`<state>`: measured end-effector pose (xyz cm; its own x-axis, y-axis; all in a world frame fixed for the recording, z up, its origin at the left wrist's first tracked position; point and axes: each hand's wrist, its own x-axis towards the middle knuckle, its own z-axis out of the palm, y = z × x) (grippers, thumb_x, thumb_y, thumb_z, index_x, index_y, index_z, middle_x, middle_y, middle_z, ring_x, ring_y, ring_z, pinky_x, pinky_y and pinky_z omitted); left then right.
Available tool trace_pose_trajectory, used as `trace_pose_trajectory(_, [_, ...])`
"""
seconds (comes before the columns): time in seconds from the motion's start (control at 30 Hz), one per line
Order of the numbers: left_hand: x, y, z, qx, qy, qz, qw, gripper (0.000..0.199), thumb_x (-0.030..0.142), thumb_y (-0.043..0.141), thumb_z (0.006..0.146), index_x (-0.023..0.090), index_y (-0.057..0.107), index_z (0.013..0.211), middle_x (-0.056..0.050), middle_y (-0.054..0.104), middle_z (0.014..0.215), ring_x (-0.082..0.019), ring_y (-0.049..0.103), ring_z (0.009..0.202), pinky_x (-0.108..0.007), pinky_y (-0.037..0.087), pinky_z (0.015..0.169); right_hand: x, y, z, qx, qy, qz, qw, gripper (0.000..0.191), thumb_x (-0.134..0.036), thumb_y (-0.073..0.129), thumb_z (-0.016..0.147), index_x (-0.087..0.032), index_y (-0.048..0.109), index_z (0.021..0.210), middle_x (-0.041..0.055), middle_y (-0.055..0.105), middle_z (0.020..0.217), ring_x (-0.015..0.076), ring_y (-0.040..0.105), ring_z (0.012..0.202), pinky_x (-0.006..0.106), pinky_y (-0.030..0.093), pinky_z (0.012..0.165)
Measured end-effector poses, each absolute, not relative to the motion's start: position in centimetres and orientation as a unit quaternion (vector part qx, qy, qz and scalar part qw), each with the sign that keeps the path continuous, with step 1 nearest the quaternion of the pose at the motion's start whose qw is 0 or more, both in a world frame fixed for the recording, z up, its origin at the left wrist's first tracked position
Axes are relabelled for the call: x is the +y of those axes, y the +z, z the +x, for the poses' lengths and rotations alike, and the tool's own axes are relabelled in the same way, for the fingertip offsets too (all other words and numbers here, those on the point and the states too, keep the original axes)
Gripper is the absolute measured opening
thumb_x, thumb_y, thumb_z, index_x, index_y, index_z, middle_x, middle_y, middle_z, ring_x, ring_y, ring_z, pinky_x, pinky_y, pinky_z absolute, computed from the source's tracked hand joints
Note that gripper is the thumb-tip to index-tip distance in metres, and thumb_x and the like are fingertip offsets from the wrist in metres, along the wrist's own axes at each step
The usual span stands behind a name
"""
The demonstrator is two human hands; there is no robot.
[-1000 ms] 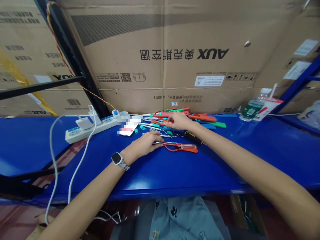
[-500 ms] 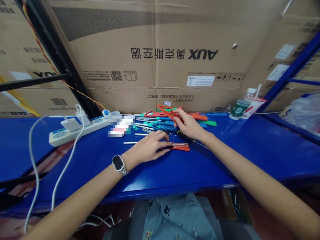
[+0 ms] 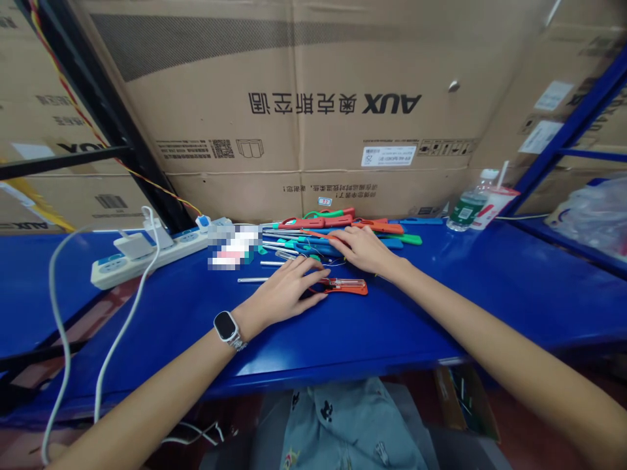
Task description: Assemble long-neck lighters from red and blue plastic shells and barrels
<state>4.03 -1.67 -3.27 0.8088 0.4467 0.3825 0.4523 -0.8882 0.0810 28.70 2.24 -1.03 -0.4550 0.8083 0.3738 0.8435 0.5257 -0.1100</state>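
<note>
While the half-curled left hand (image 3: 284,290) spans a slim orange plastic lighter (image 3: 351,286), the right hand (image 3: 366,249) bends over smooth handles (image 3: 392,243); both grips unclear.

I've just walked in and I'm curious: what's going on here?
A person's left hand lies over an orange plastic handle with a clear insert on a glossy blue table. The right hand holds a thin orange plastic piece. Next to that hand lies a pile of red, blue and green plastic handles.

I get one head-worn view, forward and down, fairly close over blue table (image 3: 377,333), facing cardboard box (image 3: 196,114).
</note>
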Motion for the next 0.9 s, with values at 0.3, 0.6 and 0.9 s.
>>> trace_pose_trajectory(0.3, [-1.8,-4.1,4.5,-0.251,-0.211,-0.945,-0.023,0.034,0.04,0.052,0.108,0.018,0.072,0.125,-0.011,0.065,0.118,-0.025,0.061,0.108,-0.043,0.053,0.099,4.7,-1.3,27.4,-0.848,-0.098,-0.51,0.106,0.05,-0.042,0.041,0.108,-0.022,0.059,0.15,0.0231,0.061,0.127,0.0388,0.053,0.119,0.057,0.038,0.1])
trace_pose_trajectory(0.6, [-2.1,-4.1,4.6,-0.253,-0.21,-0.944,-0.024,0.036,0.038,0.05,0.108,0.017,0.074,0.124,-0.012,0.065,0.114,-0.025,0.06,0.103,-0.043,0.054,0.095,1.5,-1.9,27.6,-0.844,-0.088,-0.468,0.248,0.037,-0.03,0.045,0.105,-0.021,0.069,0.133,0.0159,0.063,0.119,0.0321,0.055,0.112,0.048,0.042,0.095])
trace_pose_trajectory(0.9, [-2.3,-4.1,4.3,-0.278,-0.154,-0.947,0.037,0.039,0.04,0.046,0.11,0.019,0.067,0.135,-0.013,0.066,0.123,-0.029,0.06,0.114,-0.049,0.049,0.102,0.3,-1.4,25.9,-0.869,-0.054,-0.457,0.18,0.016,-0.025,0.063,0.097,-0.019,0.077,0.099,0.0123,0.073,0.105,0.0296,0.062,0.104,0.042,0.04,0.087])
